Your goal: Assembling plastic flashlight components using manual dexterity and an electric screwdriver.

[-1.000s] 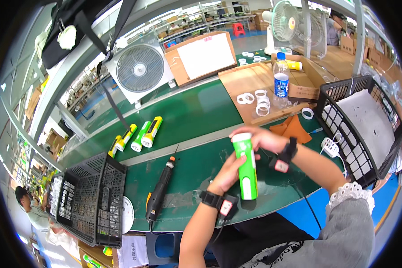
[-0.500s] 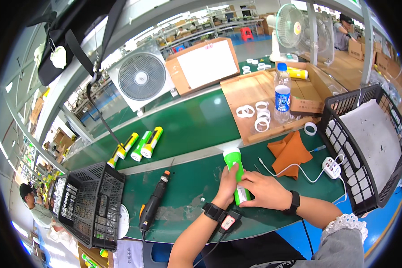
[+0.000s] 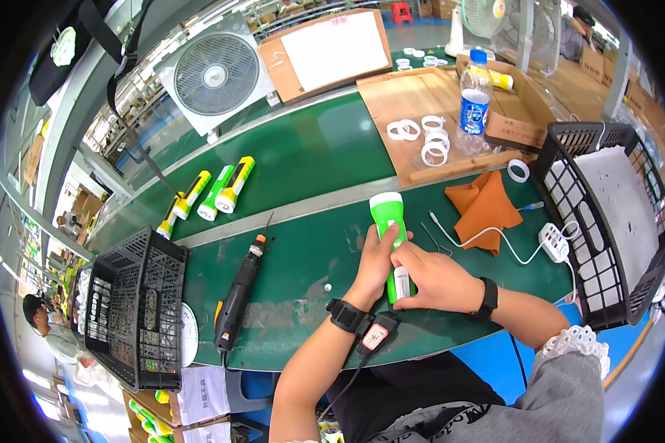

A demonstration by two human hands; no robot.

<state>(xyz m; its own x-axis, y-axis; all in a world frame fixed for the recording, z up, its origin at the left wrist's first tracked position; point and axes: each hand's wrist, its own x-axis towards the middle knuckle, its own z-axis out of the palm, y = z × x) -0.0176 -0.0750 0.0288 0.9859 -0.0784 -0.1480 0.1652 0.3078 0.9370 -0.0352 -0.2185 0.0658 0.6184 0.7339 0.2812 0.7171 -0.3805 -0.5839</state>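
A long green workbench (image 3: 310,155) runs across the view, and near its front edge, about midway along, lies a green flashlight (image 3: 388,221) with a white tail end, its head pointing toward the far edge. Both hands are on it: the left hand (image 3: 373,262) wraps around the body from the left side, and the right hand (image 3: 432,280) closes over the lower part near the white end, fingers curled on it. At the right end of the bench stands a black wire basket (image 3: 569,148) holding a white sheet. Another black basket (image 3: 137,310) sits at the front left corner. Toward the far edge a wooden board (image 3: 421,92) carries several white rings (image 3: 425,136) and a clear water bottle (image 3: 474,103) with a blue cap. A white box fan (image 3: 218,74) stands at the back edge, left of the board. An orange cloth (image 3: 488,207) lies just right of the flashlight, apart from it. A black and orange rotary tool (image 3: 236,299) lies to the left of the hands, near the front edge. Three yellow and green flashlights (image 3: 214,192) lie together toward the back left. A white power strip (image 3: 554,242) rests beside the right basket.
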